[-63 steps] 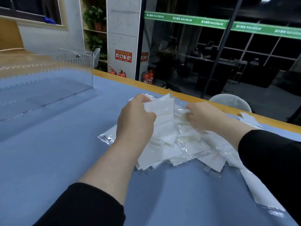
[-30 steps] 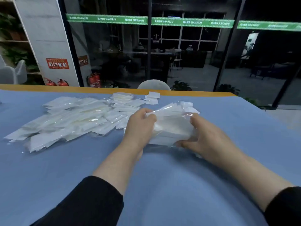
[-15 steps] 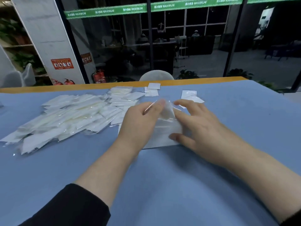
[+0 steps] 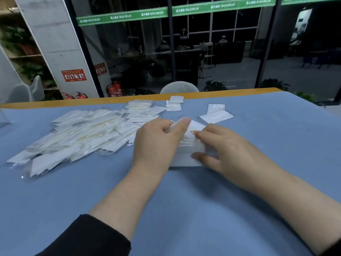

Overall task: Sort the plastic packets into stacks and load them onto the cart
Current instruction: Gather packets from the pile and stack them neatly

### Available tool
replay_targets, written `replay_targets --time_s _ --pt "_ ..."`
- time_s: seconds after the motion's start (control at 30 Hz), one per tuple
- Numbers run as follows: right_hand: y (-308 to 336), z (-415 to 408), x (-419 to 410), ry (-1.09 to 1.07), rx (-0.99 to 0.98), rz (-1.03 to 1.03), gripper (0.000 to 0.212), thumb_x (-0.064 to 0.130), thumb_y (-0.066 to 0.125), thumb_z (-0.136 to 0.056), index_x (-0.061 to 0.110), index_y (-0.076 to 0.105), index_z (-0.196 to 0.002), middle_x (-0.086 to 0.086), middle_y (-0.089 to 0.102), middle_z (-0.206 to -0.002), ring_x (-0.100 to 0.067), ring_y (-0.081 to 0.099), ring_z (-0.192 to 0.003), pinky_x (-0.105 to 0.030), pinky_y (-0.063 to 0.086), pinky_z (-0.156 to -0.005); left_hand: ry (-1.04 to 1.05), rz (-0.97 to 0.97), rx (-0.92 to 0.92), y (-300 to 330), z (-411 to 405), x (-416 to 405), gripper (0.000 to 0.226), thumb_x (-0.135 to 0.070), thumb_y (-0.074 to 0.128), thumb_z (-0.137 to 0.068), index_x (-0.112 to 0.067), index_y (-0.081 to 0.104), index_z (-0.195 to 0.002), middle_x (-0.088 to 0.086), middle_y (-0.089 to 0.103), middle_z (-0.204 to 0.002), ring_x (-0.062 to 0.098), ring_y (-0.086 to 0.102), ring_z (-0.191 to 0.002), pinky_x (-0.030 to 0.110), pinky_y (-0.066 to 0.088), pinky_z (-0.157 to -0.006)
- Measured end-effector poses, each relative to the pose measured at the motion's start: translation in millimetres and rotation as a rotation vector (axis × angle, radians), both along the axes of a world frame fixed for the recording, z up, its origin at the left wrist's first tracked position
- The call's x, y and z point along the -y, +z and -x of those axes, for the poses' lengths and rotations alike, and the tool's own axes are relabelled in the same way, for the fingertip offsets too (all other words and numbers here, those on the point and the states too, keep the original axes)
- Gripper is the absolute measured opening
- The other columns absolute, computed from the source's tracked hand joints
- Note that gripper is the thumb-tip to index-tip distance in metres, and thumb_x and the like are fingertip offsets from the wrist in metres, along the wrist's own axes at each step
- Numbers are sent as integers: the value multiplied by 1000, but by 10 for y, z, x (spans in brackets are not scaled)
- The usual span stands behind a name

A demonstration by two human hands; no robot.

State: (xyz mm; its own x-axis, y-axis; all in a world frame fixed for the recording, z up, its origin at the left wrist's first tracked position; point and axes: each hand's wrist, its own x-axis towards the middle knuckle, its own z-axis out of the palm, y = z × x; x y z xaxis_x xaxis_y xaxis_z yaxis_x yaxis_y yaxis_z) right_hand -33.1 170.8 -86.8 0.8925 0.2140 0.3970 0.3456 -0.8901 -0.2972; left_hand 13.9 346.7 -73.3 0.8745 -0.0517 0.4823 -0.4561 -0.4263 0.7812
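Observation:
A small stack of white plastic packets [image 4: 186, 157] lies flat on the blue table [image 4: 184, 209] between my hands. My left hand [image 4: 156, 143] grips the stack's left edge, thumb and forefinger pinching its top. My right hand [image 4: 223, 152] rests on its right side with fingers spread over it. A large loose heap of packets [image 4: 73, 137] spreads to the left. A neater small stack [image 4: 140, 106] sits behind the heap. No cart is in view.
Two loose packets [image 4: 215, 113] lie behind my right hand and two more [image 4: 175, 103] near the table's wooden far edge [image 4: 230, 92]. A chair back [image 4: 179, 87] rises behind that edge. Glass walls stand beyond. A clear plastic corner [image 4: 2, 117] shows at far left.
My hands lifted a bundle out of the heap, carried it to the right and set it down flat. The camera tilted down slightly; my hands now press and square the stack.

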Motion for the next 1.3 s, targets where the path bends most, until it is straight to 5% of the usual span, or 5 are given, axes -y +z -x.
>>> replay_targets --time_s 0.2,0.33,0.47,0.87,1.3 --pt "-86 -46 137 -99 -119 -319 60 53 77 -80 49 49 -133 31 48 -120 8 44 -109 -14 36 -86 12 189 -132 -14 -91 -43 42 -16 55 -95 -20 31 -61 -9 24 -59 13 21 -59 34 18 -57" --pt "-103 -54 64 -40 -112 -409 47 39 79 -82 51 52 -118 35 52 -109 19 45 -102 2 33 -78 -53 355 -184 9 -11 38 49 -49 55 -100 -7 51 -74 -6 43 -70 7 37 -65 27 31 -60" --pt "-96 -58 26 25 -34 -495 43 25 79 -83 49 54 -109 38 51 -106 11 50 -104 -1 34 -80 -19 270 -203 -14 -5 73 57 -51 62 -95 -24 26 -60 -6 23 -60 13 22 -59 28 18 -52" --pt "-35 -24 94 45 14 -470 30 11 71 -84 37 64 -98 21 63 -101 -4 58 -95 -12 43 -75 133 71 -48 -33 -82 -38 43 -39 56 -95 -7 56 -66 7 56 -65 25 47 -68 43 40 -62" --pt "-127 -96 89 -1 -188 -507 42 22 75 -86 41 50 -114 19 58 -102 4 56 -82 -10 42 -68 -113 233 -326 -207 -124 131 14 -30 57 -102 -26 70 -98 -17 66 -85 -12 53 -64 7 38 -55"
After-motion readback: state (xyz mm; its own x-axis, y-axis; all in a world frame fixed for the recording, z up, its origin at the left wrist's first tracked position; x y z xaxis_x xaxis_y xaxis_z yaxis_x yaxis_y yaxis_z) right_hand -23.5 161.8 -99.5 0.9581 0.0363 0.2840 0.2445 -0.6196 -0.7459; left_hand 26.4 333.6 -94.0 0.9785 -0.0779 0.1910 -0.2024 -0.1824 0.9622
